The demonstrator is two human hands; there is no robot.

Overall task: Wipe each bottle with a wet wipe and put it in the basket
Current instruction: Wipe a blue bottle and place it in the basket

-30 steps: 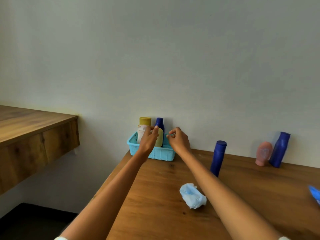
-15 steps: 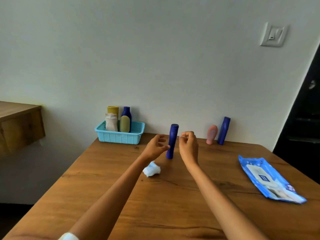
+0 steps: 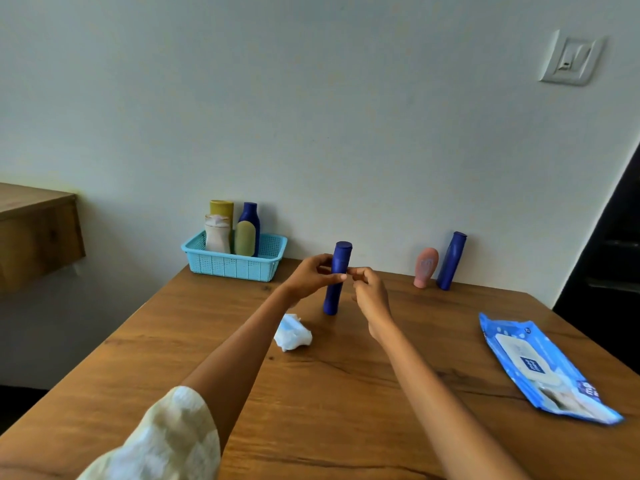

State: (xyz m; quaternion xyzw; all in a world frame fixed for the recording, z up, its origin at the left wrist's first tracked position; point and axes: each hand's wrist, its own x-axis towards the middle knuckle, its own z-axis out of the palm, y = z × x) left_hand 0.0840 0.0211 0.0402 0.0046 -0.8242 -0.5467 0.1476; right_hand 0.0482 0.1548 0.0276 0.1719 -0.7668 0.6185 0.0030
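Blue bottle [image 3: 336,278] upright mid-table, both hands meeting before it.

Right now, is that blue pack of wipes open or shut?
Shut, as far as it shows: the pack of wipes lies flat on the table with its white flap down.

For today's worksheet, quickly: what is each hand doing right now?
Left hand: fingers curled, empty, in front of the blue bottle; contact unclear.
Right hand: fingers curled, holding nothing visible.
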